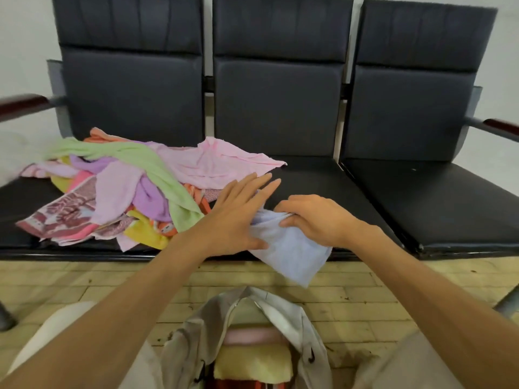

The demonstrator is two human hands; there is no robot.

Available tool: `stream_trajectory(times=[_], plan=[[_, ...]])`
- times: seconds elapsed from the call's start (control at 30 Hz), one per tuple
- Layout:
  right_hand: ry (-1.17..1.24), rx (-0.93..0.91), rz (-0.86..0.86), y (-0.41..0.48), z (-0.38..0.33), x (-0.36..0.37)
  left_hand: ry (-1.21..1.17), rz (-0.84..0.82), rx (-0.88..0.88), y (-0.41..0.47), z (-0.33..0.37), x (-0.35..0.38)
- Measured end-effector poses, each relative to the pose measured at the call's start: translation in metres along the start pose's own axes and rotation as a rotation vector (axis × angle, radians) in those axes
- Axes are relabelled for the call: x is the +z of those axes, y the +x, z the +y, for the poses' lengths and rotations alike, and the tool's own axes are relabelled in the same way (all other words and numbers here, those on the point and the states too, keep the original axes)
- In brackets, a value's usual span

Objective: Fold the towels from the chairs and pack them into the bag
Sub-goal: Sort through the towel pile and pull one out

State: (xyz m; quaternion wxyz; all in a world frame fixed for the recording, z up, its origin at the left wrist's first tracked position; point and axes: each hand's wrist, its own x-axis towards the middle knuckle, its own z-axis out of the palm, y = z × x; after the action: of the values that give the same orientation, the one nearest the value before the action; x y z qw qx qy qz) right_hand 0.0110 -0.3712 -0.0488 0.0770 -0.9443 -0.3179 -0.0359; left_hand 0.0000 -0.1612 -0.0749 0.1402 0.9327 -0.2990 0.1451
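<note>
Gripping the blue towel [292,254] at its far end, the right hand [314,220] had its fingers curled in, with the cloth bunched between fingertips and thumb. From that grip the towel ran near and slightly right, and its loose end hung over the near edge of the middle seat [309,178] above the floor [365,299].

The left hand [238,214] lay just left of the right hand. Its fingers were straight and spread, pointing far-right across the seat, and it held nothing. Its thumb and palm edge touched the left border of the blue towel.

The pile of towels [126,192], pink, green, purple, yellow and patterned, lay unfolded on the left seat, touching the left hand's far side and spilling onto the middle seat. The right seat [438,197] was well apart from both hands.

The bag [283,307] stood open on the floor, near and between the forearms, below the hanging towel end. Inside it lay a folded pink towel [252,335] and, nearer, a folded yellow towel [252,363].
</note>
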Motion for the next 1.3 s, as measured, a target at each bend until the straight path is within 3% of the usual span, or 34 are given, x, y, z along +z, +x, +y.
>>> stream_trajectory(times=[0.13, 0.23, 0.33, 0.5, 0.6, 0.73, 0.83, 1.17, 1.3], plan=[[0.048, -0.068, -0.033, -0.012, -0.015, -0.004, -0.033, -0.120, -0.055, -0.005, 0.002, 0.000], [0.101, -0.018, -0.105, -0.018, -0.011, -0.010, -0.130, -0.244, -0.162, -0.010, 0.002, -0.005], [0.171, 0.051, -0.120, -0.024, -0.002, -0.013, -0.259, -0.260, -0.198, -0.018, 0.002, -0.008], [0.122, 0.111, -0.150, -0.039, 0.009, -0.014, -0.404, -0.173, -0.192, -0.028, 0.003, -0.013], [0.231, 0.137, -0.077, -0.043, 0.011, -0.013, -0.521, -0.091, -0.257, -0.034, 0.001, -0.020], [0.470, 0.178, 0.082, -0.040, 0.012, -0.016, -0.923, 0.037, -0.498, -0.035, 0.003, -0.032], [0.656, 0.192, 0.172, -0.039, 0.012, -0.018, -1.161, 0.013, -0.568, -0.036, 0.005, -0.038], [1.003, 0.132, 0.156, -0.046, 0.019, -0.022, -0.976, -0.012, -0.419, -0.045, 0.011, -0.049], [1.154, 0.097, 0.159, -0.050, 0.017, -0.027, -1.131, -0.006, -0.365, -0.045, 0.012, -0.054]])
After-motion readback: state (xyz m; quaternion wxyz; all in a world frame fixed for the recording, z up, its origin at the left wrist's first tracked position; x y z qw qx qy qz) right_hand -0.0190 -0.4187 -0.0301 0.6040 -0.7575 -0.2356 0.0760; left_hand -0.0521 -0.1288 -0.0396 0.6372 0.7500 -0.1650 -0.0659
